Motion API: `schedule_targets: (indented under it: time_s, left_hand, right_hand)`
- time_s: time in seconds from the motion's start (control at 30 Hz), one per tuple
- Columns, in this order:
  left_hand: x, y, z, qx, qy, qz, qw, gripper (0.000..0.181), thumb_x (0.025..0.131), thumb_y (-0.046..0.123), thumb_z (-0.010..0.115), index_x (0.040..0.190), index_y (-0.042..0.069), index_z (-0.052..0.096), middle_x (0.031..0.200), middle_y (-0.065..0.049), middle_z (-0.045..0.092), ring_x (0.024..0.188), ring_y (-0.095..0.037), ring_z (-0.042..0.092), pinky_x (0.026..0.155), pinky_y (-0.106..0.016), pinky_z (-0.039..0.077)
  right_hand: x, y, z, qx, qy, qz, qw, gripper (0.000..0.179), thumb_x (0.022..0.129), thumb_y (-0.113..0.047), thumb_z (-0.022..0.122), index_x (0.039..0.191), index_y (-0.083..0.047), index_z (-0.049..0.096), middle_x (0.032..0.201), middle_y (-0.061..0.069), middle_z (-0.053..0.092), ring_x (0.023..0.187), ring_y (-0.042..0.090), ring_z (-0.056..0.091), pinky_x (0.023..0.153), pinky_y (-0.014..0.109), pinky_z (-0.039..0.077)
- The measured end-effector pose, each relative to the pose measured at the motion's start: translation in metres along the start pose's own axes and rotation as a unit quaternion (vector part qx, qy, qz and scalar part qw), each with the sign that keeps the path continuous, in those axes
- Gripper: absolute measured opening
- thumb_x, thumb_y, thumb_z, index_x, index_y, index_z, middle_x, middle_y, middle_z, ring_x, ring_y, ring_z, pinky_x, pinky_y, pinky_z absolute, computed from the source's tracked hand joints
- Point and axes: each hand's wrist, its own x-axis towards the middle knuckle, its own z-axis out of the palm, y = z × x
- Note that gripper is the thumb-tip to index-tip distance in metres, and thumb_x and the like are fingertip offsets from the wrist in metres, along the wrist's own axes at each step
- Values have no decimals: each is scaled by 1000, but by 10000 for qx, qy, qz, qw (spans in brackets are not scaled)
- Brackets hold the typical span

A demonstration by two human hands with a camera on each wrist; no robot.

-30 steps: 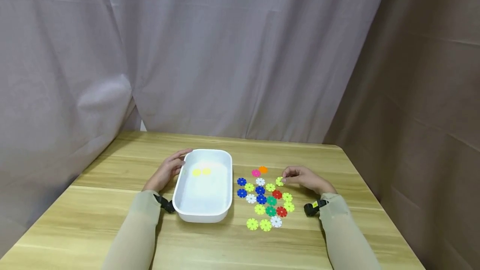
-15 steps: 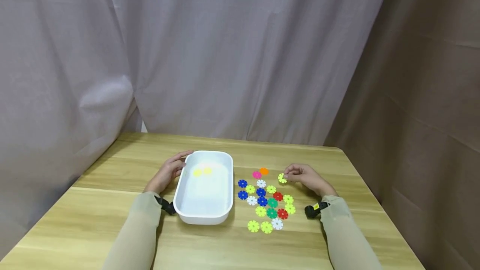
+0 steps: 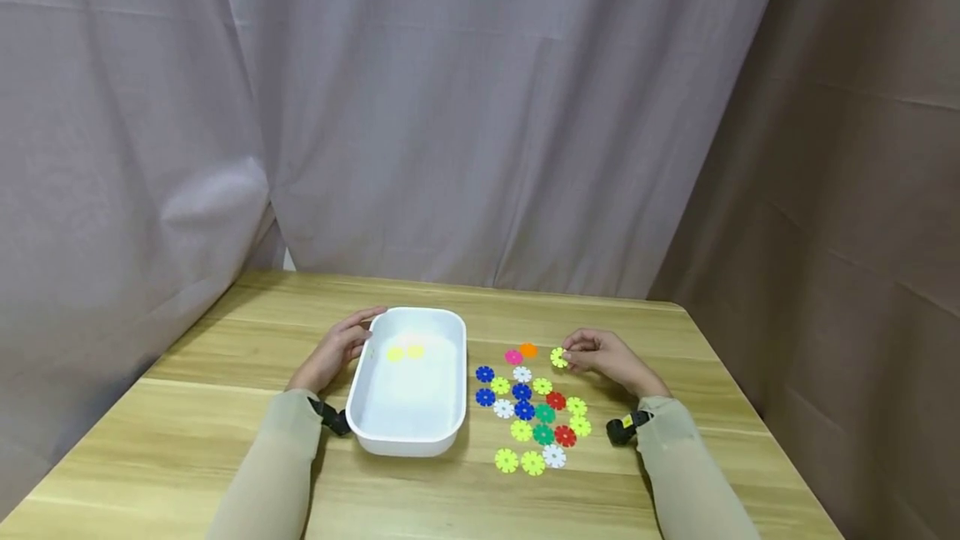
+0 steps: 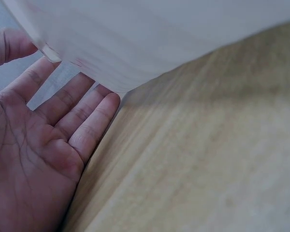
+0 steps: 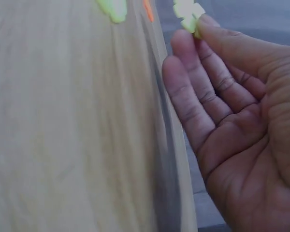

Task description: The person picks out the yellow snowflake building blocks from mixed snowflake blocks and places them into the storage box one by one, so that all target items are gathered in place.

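My right hand [image 3: 606, 357] pinches a yellow-green snowflake disc [image 3: 558, 357] between thumb and fingertips. In the right wrist view the notched disc [image 5: 187, 10] stands out past the thumb, while the other fingers are loosely bent. My left hand [image 3: 333, 352] is at the left side of a white tray [image 3: 407, 445], its fingers extended against the outer wall. The left wrist view has those fingers [image 4: 94, 118] touching the tray wall [image 4: 135, 43] low down. Two pale yellow discs [image 3: 405, 352] lie inside the tray, near its far end.
Right of the tray, several loose snowflake discs lie flat on the wooden table [image 3: 420, 498]: blue [image 3: 521, 392], green [image 3: 543, 434], red [image 3: 565, 436], white [image 3: 554, 456], pink [image 3: 513, 357], orange [image 3: 528, 350] and yellow-green [image 3: 506, 461]. Grey curtains [image 3: 480, 107] hang behind the table.
The right hand has lifted the yellow-green disc slightly away from the other discs, then shifted a little left with it. The left hand stays at the tray. The head view has tilted slightly.
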Motion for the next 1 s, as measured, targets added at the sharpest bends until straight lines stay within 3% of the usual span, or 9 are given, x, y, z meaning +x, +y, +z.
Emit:
schedule_targets:
  time_s: [0.23, 0.33, 0.57, 0.7, 0.8, 1.0]
  left_hand:
    - [1, 0, 1, -49, -32, -38, 10000, 55, 98, 5, 46, 152, 6, 43, 150, -24, 44, 133, -39, 47, 99, -31, 52]
    - [2, -1, 2, -40, -61, -33, 10000, 54, 98, 5, 46, 152, 7, 43, 150, -24, 44, 133, -38, 48, 99, -31, 51]
    - [-1, 2, -6, -45, -62, -22, 10000, 53, 100, 8, 47, 152, 6, 42, 148, -26, 44, 132, -41, 48, 99, -32, 52]
    - [-4, 4, -10, 28, -113, 43, 9999, 54, 101, 8, 48, 154, 3, 38, 147, -30, 42, 129, -39, 51, 99, -34, 52]
    - [-6, 4, -10, 45, -109, 3, 9999, 54, 100, 7, 50, 153, 3, 39, 147, -30, 43, 128, -40, 51, 98, -35, 53]
    - [-6, 4, -7, -27, -61, -67, 10000, 54, 99, 7, 51, 152, 7, 43, 149, -26, 44, 132, -42, 47, 99, -37, 52]
  right_hand:
    - [8, -12, 2, -83, 87, 80, 9999, 32, 93, -16, 73, 118, 2, 64, 105, 15, 70, 96, 32, 68, 85, 40, 59]
    - [16, -26, 4, -187, 8, -2, 9998, 33, 93, -17, 73, 119, 0, 64, 106, 16, 70, 99, 35, 67, 89, 46, 57]
    - [63, -82, 39, -490, -668, -289, 9961, 24, 94, -13, 71, 115, -1, 66, 106, 15, 69, 102, 45, 65, 93, 62, 51]
    - [93, -113, 71, -1000, -1187, -618, 9860, 16, 94, -10, 70, 109, -3, 70, 101, 10, 72, 99, 44, 66, 90, 59, 53]
    - [110, -132, 94, -1410, -1521, -814, 9749, 12, 94, -8, 70, 105, -5, 71, 96, 7, 72, 94, 35, 68, 86, 54, 56]
    - [133, -148, 129, -2359, -1948, -1114, 9455, 10, 95, -4, 68, 103, -6, 72, 96, 3, 72, 90, 14, 66, 85, 32, 57]
